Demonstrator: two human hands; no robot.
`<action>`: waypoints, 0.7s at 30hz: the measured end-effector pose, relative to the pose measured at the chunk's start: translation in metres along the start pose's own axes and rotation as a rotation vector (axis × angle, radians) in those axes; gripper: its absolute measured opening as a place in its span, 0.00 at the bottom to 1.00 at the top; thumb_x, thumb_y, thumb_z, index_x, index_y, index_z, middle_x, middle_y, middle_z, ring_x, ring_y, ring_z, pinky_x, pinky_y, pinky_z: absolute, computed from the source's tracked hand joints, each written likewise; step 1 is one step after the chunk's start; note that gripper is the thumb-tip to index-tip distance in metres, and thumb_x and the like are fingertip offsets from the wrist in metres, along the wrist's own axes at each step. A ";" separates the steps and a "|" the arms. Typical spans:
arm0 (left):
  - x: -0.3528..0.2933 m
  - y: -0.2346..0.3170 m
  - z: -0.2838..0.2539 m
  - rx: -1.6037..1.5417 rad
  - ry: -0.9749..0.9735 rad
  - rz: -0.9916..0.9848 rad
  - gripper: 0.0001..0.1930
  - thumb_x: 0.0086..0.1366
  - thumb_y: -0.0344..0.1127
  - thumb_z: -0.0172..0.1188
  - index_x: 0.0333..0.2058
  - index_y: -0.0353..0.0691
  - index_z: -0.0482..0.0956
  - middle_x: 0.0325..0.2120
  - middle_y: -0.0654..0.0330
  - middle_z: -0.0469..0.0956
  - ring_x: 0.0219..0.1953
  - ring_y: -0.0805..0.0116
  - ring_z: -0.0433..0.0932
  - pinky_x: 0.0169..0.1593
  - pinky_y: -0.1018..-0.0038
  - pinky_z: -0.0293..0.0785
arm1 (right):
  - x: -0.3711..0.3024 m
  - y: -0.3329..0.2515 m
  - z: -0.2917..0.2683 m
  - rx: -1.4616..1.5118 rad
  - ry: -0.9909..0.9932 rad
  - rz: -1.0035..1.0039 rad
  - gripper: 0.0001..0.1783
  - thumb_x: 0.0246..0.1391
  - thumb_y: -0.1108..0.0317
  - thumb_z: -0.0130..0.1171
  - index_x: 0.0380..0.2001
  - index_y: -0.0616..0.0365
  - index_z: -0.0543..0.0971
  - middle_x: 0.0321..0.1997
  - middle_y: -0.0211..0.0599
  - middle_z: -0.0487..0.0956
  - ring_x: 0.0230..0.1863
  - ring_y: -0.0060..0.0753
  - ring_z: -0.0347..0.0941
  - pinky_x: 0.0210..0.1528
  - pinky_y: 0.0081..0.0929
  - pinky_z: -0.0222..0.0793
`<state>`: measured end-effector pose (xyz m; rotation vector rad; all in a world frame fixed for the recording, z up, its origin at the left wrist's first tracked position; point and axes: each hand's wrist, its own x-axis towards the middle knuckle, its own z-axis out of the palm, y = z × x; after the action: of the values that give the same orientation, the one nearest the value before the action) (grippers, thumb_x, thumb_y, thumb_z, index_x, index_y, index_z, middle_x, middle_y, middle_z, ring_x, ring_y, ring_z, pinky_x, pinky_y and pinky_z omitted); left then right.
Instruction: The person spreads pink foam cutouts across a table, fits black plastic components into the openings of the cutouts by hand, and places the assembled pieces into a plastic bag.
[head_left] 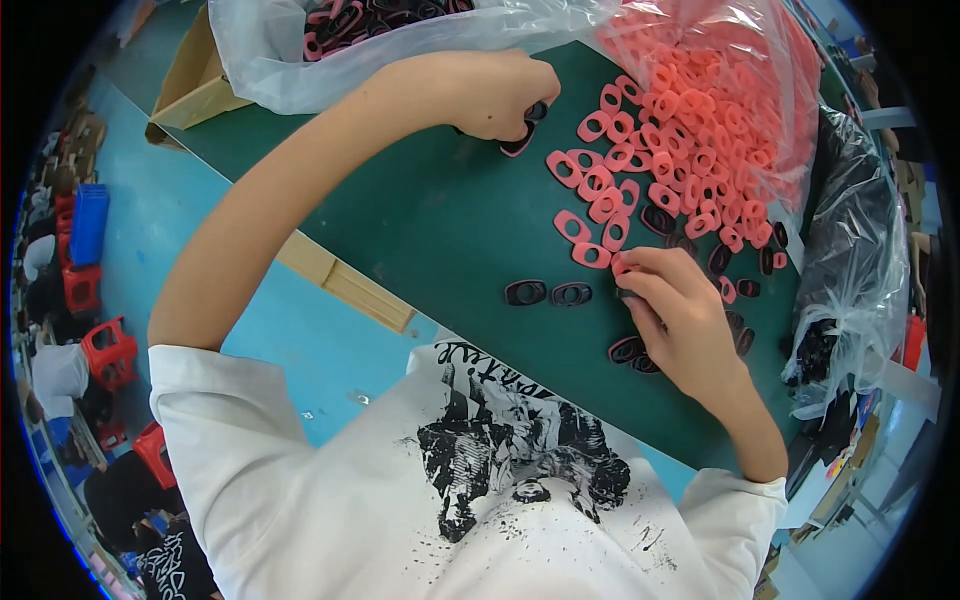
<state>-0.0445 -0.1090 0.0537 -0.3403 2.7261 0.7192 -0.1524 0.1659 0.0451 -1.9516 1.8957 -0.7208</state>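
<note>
My left hand [505,95] is at the far side of the table, fingers curled around black oval pieces [518,146] with pink edges; how many is hidden. My right hand [685,315] pinches a pink oval ring [620,264] between thumb and fingers, and a dark bit shows under the fingertips. Loose pink rings [592,255] lie just beside it, spreading from a big heap [700,140]. Two black oval pieces [525,292] with pink edges rest left of my right hand. More black ovals [632,350] lie close under its wrist.
A clear plastic bag [265,60] at the far left holds many black and pink pieces, with a cardboard box [200,85] beside it. Clear plastic sheeting lies over the pink heap. A tied clear bag [850,240] stands at the right edge of the green table [420,240].
</note>
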 end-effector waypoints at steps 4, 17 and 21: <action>0.000 0.002 -0.001 0.031 0.008 -0.011 0.06 0.56 0.26 0.58 0.30 0.32 0.71 0.22 0.53 0.75 0.27 0.56 0.75 0.32 0.62 0.71 | -0.002 0.003 -0.006 0.044 0.052 0.048 0.16 0.41 0.85 0.64 0.38 0.65 0.80 0.40 0.41 0.76 0.38 0.40 0.75 0.39 0.31 0.72; -0.006 -0.010 -0.002 -0.204 -0.025 -0.040 0.08 0.54 0.30 0.63 0.32 0.34 0.78 0.23 0.58 0.75 0.26 0.65 0.74 0.30 0.68 0.72 | 0.034 0.023 -0.021 0.272 -0.030 0.199 0.13 0.51 0.85 0.55 0.40 0.65 0.81 0.35 0.33 0.79 0.29 0.20 0.77 0.20 0.16 0.69; -0.010 -0.019 0.005 -0.276 0.052 0.038 0.05 0.55 0.28 0.61 0.26 0.33 0.75 0.17 0.63 0.69 0.18 0.71 0.66 0.23 0.72 0.66 | 0.038 0.027 -0.019 0.284 0.026 0.156 0.13 0.51 0.84 0.54 0.39 0.65 0.81 0.37 0.33 0.78 0.26 0.20 0.76 0.19 0.15 0.69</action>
<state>-0.0289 -0.1213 0.0446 -0.3730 2.6883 1.1154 -0.1863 0.1285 0.0506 -1.6107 1.8208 -0.9155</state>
